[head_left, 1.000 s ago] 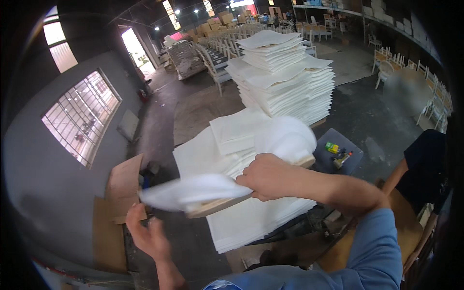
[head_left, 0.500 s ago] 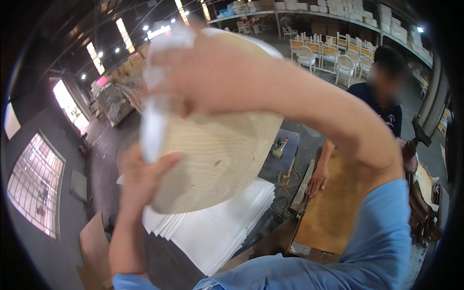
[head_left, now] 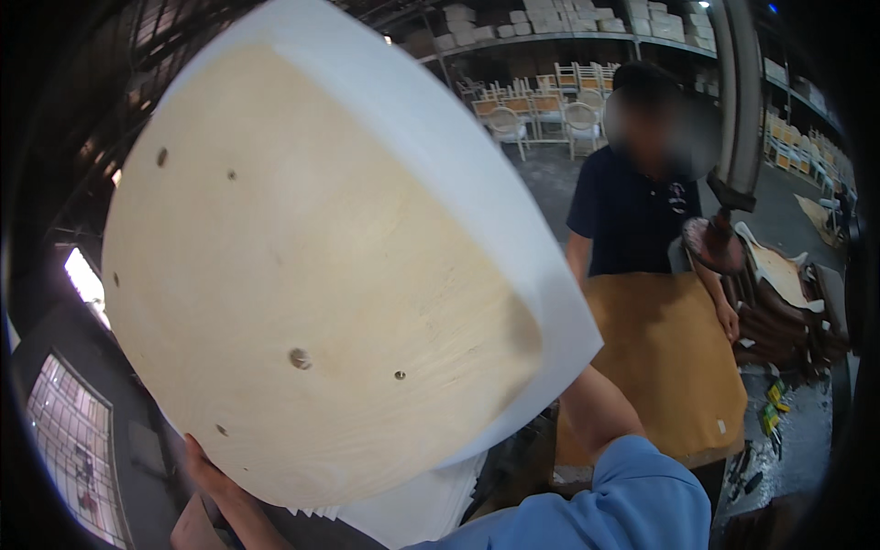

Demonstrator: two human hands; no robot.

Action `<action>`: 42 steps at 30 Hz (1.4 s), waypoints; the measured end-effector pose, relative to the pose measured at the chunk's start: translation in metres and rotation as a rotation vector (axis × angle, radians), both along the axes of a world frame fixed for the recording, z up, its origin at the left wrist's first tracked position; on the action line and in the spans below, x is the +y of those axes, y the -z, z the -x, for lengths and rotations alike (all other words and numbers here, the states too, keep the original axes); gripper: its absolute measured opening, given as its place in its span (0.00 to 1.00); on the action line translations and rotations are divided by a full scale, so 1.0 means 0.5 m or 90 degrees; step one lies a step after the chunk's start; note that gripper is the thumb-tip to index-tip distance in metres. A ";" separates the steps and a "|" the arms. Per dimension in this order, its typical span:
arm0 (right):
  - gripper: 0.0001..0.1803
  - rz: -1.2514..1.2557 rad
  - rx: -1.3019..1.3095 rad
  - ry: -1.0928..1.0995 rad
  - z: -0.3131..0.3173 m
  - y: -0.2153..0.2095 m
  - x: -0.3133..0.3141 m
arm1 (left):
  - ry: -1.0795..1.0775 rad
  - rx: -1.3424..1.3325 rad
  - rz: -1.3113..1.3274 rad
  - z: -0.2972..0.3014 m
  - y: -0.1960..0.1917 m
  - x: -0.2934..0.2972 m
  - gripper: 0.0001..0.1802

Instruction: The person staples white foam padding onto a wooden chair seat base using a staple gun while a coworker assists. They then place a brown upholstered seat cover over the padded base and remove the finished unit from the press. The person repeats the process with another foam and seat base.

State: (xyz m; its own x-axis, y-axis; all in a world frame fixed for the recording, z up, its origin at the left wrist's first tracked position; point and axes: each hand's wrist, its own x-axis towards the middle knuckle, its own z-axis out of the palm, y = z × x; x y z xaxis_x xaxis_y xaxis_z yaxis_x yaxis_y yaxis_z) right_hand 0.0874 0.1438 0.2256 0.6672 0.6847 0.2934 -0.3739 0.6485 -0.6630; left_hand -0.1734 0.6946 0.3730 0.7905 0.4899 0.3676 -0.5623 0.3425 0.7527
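Observation:
A pale plywood seat board [head_left: 275,257] with several holes fills the left and middle of the view, held up and tilted with its bare wooden face toward me. White foam padding [head_left: 477,211] shows past its upper right and lower right edges. At the board's lower left edge my left hand [head_left: 203,466] grips it, with the fingers partly out of sight behind. My right forearm [head_left: 596,408] reaches up behind the lower right edge; the board hides that hand. Below the board lies a stack of white foam sheets [head_left: 417,504].
Across from me stands a person in a dark shirt [head_left: 632,215] behind a tan sheet on a bench [head_left: 669,367]. A machine column with a round pad [head_left: 713,243] hangs to the right. Dark stacked pieces [head_left: 779,321] and small tools [head_left: 772,412] lie beyond. Chairs [head_left: 550,115] stand far back.
The board has come up closer, its wooden face turned toward me. My right hand has left the foam edge in front and gone behind the board. The view has swung right.

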 end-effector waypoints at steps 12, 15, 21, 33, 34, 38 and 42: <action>0.50 0.426 0.097 0.278 0.358 0.015 -0.188 | 0.187 0.251 -0.008 -0.175 0.350 -0.177 0.30; 0.46 0.378 0.176 0.411 0.457 0.049 -0.265 | 0.263 0.276 -0.012 -0.232 0.385 -0.289 0.29; 0.39 0.330 0.388 0.617 0.589 0.059 -0.465 | 0.599 0.246 -0.347 -0.395 0.298 -0.449 0.38; 0.41 0.128 0.393 0.545 0.626 0.108 -0.827 | 0.560 0.309 0.140 -0.268 0.426 -0.978 0.50; 0.42 0.122 0.396 0.534 0.613 0.115 -0.848 | 0.538 0.334 0.123 -0.264 0.437 -1.000 0.50; 0.44 0.112 0.359 0.543 0.564 0.169 -0.967 | 0.497 0.400 0.077 -0.260 0.466 -1.092 0.49; 0.42 0.139 0.358 0.523 0.510 0.189 -1.043 | 0.449 0.424 0.024 -0.268 0.460 -1.125 0.49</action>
State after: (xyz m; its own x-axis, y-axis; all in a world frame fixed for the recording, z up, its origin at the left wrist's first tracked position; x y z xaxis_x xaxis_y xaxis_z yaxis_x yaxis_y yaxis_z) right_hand -0.1676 -0.3778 0.1309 0.9576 -0.0468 -0.2844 -0.1613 0.7310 -0.6631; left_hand -0.0392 0.1321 0.1430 0.9474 -0.1737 -0.2687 0.3195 0.4684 0.8237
